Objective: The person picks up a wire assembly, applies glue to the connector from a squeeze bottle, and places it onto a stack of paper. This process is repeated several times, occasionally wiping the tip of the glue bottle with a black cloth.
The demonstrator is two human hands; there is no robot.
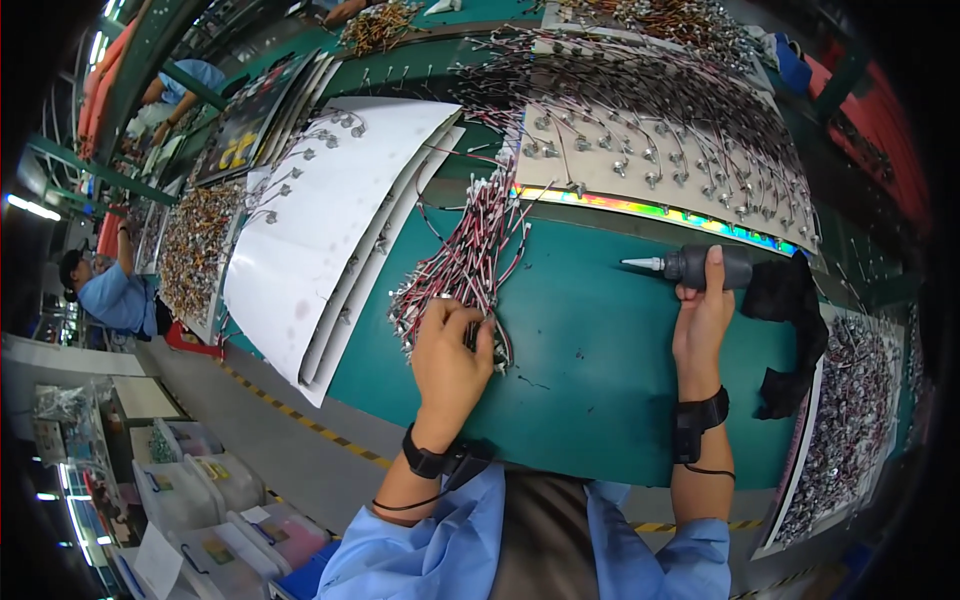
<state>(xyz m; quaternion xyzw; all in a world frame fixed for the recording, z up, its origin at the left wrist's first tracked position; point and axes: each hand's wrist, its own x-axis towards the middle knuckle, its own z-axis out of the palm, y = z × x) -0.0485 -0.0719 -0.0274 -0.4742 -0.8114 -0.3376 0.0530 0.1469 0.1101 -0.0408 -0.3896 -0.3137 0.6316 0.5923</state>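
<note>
On the green mat (600, 380), your left hand (452, 355) pinches shut on the near end of a bundle of red, black and white wires (470, 255), which fans away toward the top of the bench. Your right hand (700, 320) is closed around a dark squeeze bottle (700, 266), its pale nozzle pointing left, well apart from the wires. Black cloth (790, 310) lies just beside it; white boards (320, 230) sit to the left.

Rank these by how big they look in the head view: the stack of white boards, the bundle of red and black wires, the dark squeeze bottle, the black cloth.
1. Stack of white boards
2. Bundle of red and black wires
3. Black cloth
4. Dark squeeze bottle, in the right hand

The left hand covers the bundle's near end, so its full size is partly hidden.
</note>
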